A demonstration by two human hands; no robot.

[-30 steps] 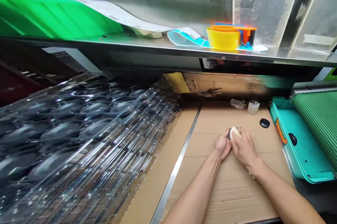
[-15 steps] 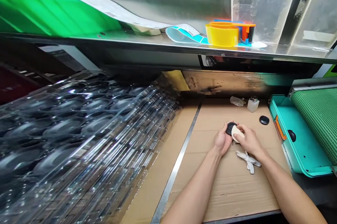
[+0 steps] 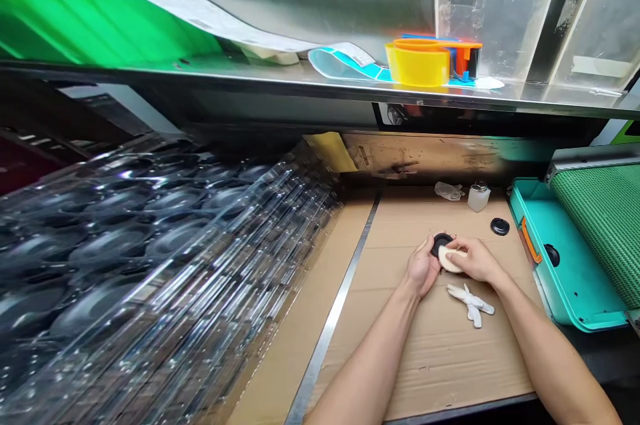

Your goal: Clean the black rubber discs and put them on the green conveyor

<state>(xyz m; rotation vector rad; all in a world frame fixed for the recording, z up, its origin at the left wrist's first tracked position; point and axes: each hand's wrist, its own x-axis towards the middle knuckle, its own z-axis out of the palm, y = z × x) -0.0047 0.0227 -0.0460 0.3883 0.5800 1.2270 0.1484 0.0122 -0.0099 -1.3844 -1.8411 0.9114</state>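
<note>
My left hand is closed round the edge of a round black lid-like disc, held above the cardboard sheet. In my right hand is a pale cream round pad, pinched by the fingers. The pad overlaps the lower right of the disc, partly hiding it; whether they touch I cannot tell. Below my hands lies a crumpled white bundle like cloth or gloves. Another black disc rests on the cardboard beyond my right hand.
Stacked clear plastic trays with round cavities fill the left. A teal bin with a black disc inside stands at right beside a green conveyor belt. A small bottle stands at the back, under a metal shelf holding yellow tape.
The cream pad has turned and shifted slightly down and right against the black disc, baring more of it. My left hand has stayed nearly still. The whole view has shifted slightly.
</note>
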